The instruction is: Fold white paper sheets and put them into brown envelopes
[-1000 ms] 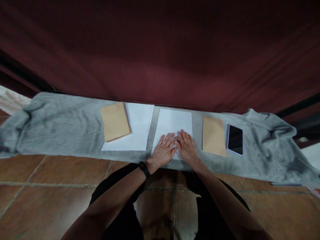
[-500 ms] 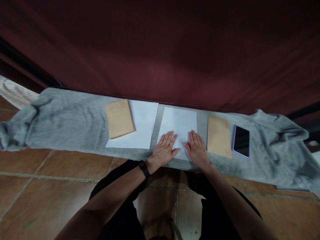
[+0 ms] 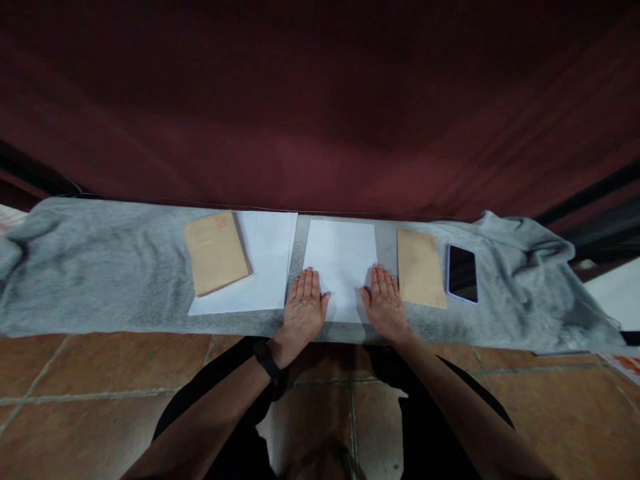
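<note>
Though together earlier, hands (image 3: 305,308) (image 3: 385,307) apart

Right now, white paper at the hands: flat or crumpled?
Flat: straight visible edges, no crumpling on the white paper; left hand, right hand at its sides.

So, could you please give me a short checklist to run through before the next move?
1. Middle sheet lying flat: ok.
2. Left hand over the sheet's left edge: ok.
3. Right hand over its right edge: ok.
4. Right hand clear of the single brown envelope: cannot tell, they are very close.
5. Left-side paper uncovered: not ok, brown envelopes lie partly over it.
6. Phone apart from the sheet: ok.
</note>
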Demonstrator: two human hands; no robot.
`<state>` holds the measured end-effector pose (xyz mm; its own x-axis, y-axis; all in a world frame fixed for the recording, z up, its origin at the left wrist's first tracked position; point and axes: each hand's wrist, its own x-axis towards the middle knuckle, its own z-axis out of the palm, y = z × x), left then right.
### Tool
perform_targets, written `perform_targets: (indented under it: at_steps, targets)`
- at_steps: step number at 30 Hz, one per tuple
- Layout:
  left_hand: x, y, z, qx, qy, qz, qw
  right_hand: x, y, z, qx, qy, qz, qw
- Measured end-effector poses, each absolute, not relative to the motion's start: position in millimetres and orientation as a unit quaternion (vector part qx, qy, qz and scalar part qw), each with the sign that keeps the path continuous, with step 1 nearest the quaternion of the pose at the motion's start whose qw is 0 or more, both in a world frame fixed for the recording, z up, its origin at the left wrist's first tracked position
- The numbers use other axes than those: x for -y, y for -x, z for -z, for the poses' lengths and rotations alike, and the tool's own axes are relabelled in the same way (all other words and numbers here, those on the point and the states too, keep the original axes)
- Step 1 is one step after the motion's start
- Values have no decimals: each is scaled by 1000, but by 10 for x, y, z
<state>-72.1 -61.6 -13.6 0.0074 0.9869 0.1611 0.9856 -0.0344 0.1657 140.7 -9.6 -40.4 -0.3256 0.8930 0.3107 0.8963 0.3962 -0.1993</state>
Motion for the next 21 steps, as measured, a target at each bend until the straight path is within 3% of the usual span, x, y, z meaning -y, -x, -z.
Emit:
perform_targets:
  at_steps: [8,13,21]
  targets:
    - [450,431,76,-617,-780,-94,46,245,-991,205,862,459,-128,174]
    - [438,455,152,-638,-766,-64,44,275,-979,263,864,467,-84,168]
    - [384,685,266,-713,-690,-125,12,187,-1169,335,853,497,-18,159]
